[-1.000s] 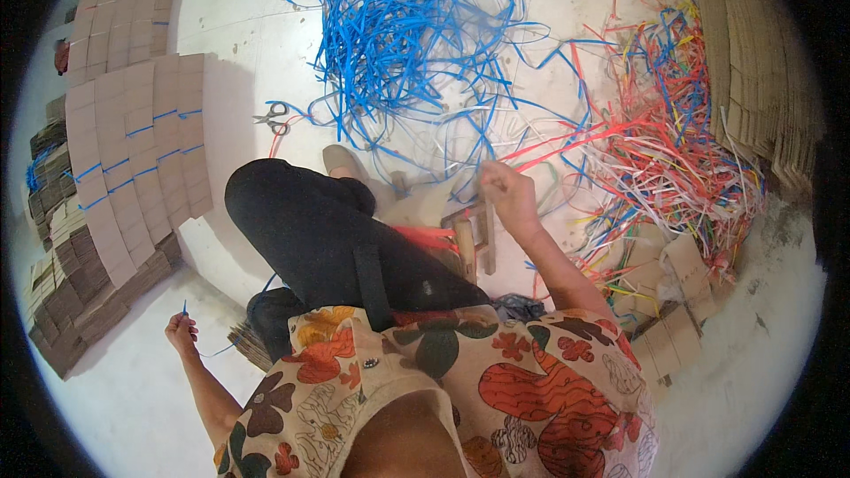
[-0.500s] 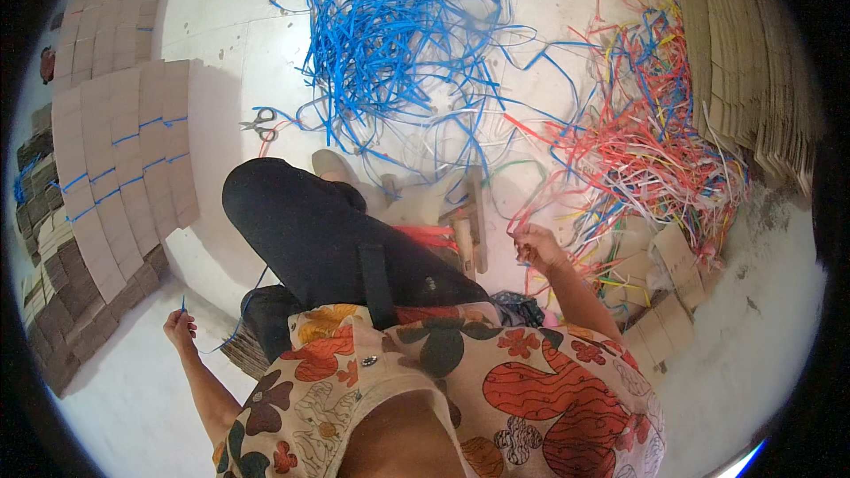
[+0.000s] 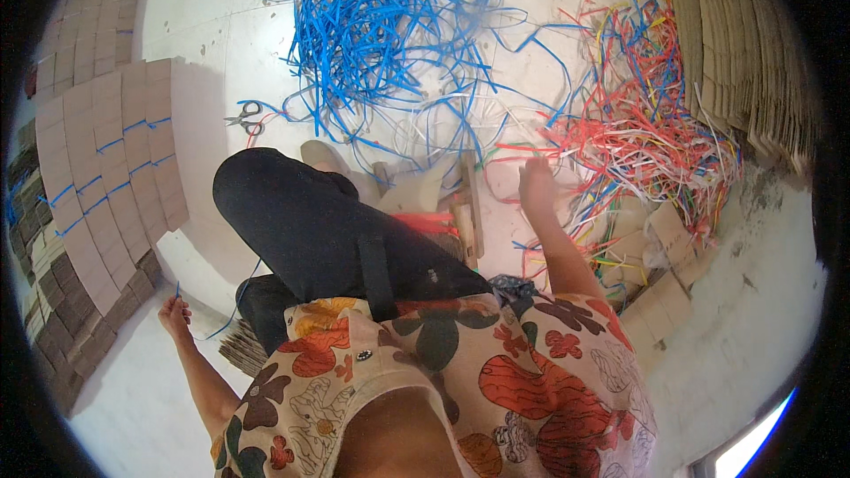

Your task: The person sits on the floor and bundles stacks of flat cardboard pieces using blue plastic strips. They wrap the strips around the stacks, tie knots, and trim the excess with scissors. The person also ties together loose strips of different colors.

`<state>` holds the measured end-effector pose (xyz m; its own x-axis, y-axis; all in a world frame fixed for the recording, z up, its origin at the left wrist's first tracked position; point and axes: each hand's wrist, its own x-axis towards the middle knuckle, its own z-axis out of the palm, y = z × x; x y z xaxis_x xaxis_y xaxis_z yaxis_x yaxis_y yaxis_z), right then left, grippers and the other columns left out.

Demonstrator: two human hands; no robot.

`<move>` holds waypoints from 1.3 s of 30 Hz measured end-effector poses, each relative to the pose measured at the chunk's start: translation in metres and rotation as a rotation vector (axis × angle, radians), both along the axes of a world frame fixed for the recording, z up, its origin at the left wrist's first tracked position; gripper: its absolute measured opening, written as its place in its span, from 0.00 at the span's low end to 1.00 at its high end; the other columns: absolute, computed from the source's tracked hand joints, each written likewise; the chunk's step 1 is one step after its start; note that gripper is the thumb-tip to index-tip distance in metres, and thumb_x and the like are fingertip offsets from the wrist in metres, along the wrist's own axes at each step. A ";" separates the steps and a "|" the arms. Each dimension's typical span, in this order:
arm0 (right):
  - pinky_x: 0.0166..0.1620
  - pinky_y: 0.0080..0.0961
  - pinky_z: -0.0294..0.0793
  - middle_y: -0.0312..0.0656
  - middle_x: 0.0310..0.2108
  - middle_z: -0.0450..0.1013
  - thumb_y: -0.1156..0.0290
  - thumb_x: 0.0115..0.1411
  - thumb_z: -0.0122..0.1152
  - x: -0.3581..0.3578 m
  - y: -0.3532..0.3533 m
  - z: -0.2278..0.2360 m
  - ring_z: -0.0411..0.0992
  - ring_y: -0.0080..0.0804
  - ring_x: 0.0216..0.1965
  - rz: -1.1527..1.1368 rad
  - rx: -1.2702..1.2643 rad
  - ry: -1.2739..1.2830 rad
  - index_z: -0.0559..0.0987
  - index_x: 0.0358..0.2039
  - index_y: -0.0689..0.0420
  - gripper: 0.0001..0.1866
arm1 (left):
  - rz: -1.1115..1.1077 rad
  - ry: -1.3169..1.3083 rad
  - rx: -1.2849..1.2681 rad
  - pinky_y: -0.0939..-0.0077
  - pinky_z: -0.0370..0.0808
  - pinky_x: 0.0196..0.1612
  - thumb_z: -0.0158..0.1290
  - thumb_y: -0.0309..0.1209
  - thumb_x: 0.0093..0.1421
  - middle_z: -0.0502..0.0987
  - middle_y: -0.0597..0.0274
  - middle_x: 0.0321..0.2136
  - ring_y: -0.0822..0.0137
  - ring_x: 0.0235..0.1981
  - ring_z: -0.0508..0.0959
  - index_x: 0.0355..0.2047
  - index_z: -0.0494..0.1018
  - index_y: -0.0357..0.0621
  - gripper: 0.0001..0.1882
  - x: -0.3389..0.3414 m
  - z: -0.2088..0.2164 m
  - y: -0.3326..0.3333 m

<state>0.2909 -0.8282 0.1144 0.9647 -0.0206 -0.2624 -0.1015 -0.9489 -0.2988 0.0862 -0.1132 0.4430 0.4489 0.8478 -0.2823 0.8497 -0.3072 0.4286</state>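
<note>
On the left, low in view, my left hand (image 3: 175,313) is closed on the end of a thin blue strap (image 3: 239,305), which loops across to beside my bent knee. My right arm is stretched forward, and my right hand (image 3: 535,181) is at the near left edge of a tangled heap of red, white, yellow and blue straps (image 3: 637,155). Blur hides its fingers, so I cannot tell if a strap is in them. Under my leg, red straps (image 3: 423,224) lie across a cardboard stack next to a wooden piece (image 3: 464,217).
A large tangle of blue straps (image 3: 354,44) covers the floor ahead, with scissors (image 3: 244,118) at its near left. Strapped cardboard stacks (image 3: 115,164) stand left; more cardboard (image 3: 744,44) rises at far right. Flat cardboard pieces (image 3: 660,305) lie right of my arm.
My right hand has moved forward to the mixed strap heap, away from where its fingers were pinched near a red strap. My left hand keeps its hold on the blue strap. The view has shifted slightly.
</note>
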 end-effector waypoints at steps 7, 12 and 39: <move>0.33 0.37 0.73 0.45 0.30 0.68 0.73 0.52 0.50 0.048 0.020 -0.044 0.70 0.43 0.35 0.145 0.102 -0.020 0.72 0.29 0.56 0.04 | 0.000 0.015 0.018 0.86 0.58 0.09 0.51 0.27 0.53 0.72 0.63 0.15 0.78 0.10 0.67 0.29 0.73 0.38 0.05 0.004 0.002 -0.013; 0.35 0.35 0.74 0.47 0.33 0.68 0.74 0.52 0.49 0.051 0.025 -0.056 0.72 0.42 0.36 0.042 -0.166 0.228 0.72 0.32 0.57 0.07 | 0.014 0.034 0.012 0.85 0.58 0.08 0.52 0.28 0.53 0.72 0.63 0.15 0.77 0.10 0.67 0.29 0.73 0.39 0.06 -0.007 0.007 -0.016; 0.27 0.37 0.73 0.49 0.28 0.71 0.77 0.49 0.49 0.057 0.036 -0.067 0.74 0.45 0.27 0.088 0.001 0.065 0.69 0.34 0.57 0.10 | 0.033 -0.007 0.082 0.86 0.58 0.09 0.51 0.25 0.52 0.72 0.64 0.14 0.78 0.09 0.67 0.28 0.73 0.39 0.04 -0.007 0.029 -0.034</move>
<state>0.3481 -0.7926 0.0473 0.9438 0.0636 -0.3245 -0.0371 -0.9547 -0.2952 0.0789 -0.1469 0.4722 0.4225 0.8822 -0.2080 0.8567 -0.3139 0.4092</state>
